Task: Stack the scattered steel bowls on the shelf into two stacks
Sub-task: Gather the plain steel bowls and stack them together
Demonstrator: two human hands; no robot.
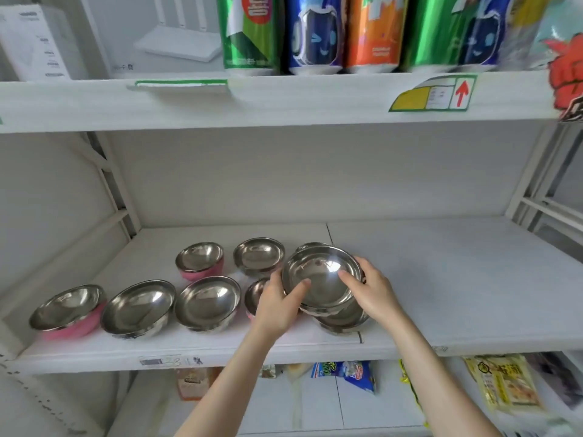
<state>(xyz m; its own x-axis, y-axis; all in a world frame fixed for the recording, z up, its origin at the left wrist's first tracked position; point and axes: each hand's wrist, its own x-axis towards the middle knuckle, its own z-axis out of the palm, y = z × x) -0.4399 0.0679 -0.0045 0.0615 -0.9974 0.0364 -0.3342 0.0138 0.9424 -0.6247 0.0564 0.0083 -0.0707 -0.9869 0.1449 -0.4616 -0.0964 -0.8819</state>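
Both my hands hold one steel bowl (320, 275) tilted toward me, just above another steel bowl (342, 320) standing on the white shelf (441, 279). My left hand (277, 305) grips its left rim with the thumb inside. My right hand (370, 290) grips the right rim. Partly hidden behind my left hand sits a bowl (257, 293). Further bowls stand to the left: a pink-sided bowl (67, 310), two steel bowls (138, 307) (206, 302), a pink-sided back bowl (199, 258), a steel back bowl (258, 255). One more bowl's rim (307, 246) peeks out behind the held bowl.
The upper shelf (284, 99) overhangs close above, carrying drink cans (249, 33) and a white box (34, 42). Snack packets (347, 373) lie on the level below. Shelf uprights (533, 171) stand at the right and left. The shelf's right half holds no bowls.
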